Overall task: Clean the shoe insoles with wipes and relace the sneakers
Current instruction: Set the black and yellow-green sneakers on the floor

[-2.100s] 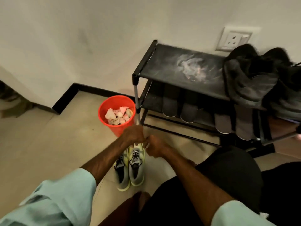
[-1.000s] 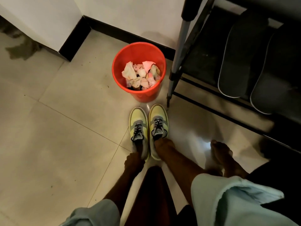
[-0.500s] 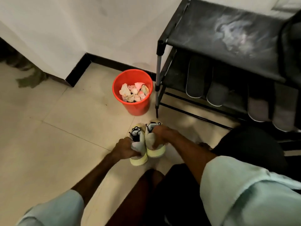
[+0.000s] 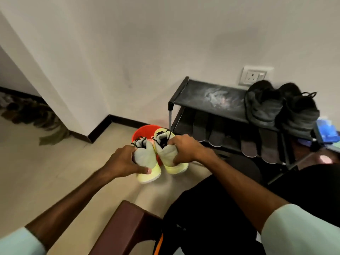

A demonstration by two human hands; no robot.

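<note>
Separately, hands (image 4: 185, 150) grip sneakers (image 4: 145, 159) by heels.

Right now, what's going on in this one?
A person holds two pale yellow sneakers side by side, heels toward the camera, in front of a red bucket: the left hand grips the left sneaker, the right hand the right sneaker. Black laces show on both. Insoles lean on the lower shelf of the shoe rack; dark shoes sit on top.
</note>
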